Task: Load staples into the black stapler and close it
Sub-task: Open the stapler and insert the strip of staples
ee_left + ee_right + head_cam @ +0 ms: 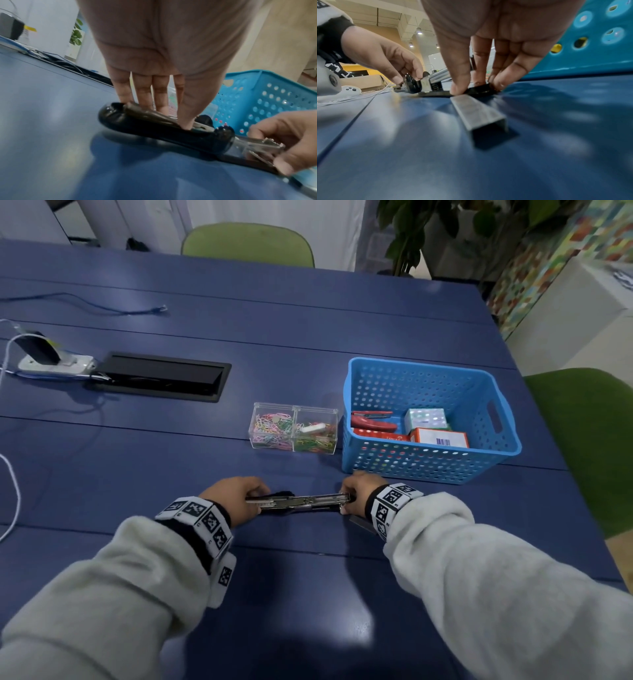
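Both hands pinch opened black stapler, lying left-right.

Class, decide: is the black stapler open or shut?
Open. The black stapler lies unfolded flat on the table, its metal staple channel exposed, left hand and right hand gripping opposite ends.

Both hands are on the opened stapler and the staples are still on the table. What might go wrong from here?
1. The staple strip lies loose beside the right hand; a nudge might knock it away or break it.
2. The black stapler lies spread open, held at both ends; freeing a hand for the strip may let it shift.
3. Closing it could nip the left hand.
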Demonstrator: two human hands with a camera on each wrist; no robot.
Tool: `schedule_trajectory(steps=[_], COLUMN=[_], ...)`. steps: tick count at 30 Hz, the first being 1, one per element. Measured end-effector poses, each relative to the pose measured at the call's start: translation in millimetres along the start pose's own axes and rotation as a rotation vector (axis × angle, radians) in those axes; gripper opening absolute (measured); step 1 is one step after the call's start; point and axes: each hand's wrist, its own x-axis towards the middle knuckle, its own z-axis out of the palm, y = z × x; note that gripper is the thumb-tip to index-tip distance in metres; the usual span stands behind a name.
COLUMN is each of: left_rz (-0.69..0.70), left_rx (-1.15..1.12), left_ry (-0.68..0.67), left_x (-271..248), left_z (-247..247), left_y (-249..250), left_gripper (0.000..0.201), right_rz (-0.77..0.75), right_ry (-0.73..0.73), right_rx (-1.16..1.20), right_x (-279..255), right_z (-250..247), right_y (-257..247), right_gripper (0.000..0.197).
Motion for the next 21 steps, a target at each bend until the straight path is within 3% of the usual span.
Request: schedule_trajectory(steps=[6,11,17,21], left_rz=[0.107,0.207,0.223,0.218], left_rx=[0.054,0.171,0.194,0.204], left_ry=[-0.088,-0.150,-0.153,-0.144], left_x=[5,9,11,13], left_z=[14,22,23,22], left_y=[25,38,38,39], left_gripper=[0.061,0.061,0.059,0.061], right_rz=[-0.002,0.054,0.085,0.060], right_ry=[-0.001,0.036,-0.116,-0.085], right_rx=[0.007,0.062,-0.127,-0.155], right_x=[-2,-18,-38,-38], right_z=[0,-1,4,8], right_y=[0,11,21,20], right_gripper=[0.033,0.048,0.037,0.019])
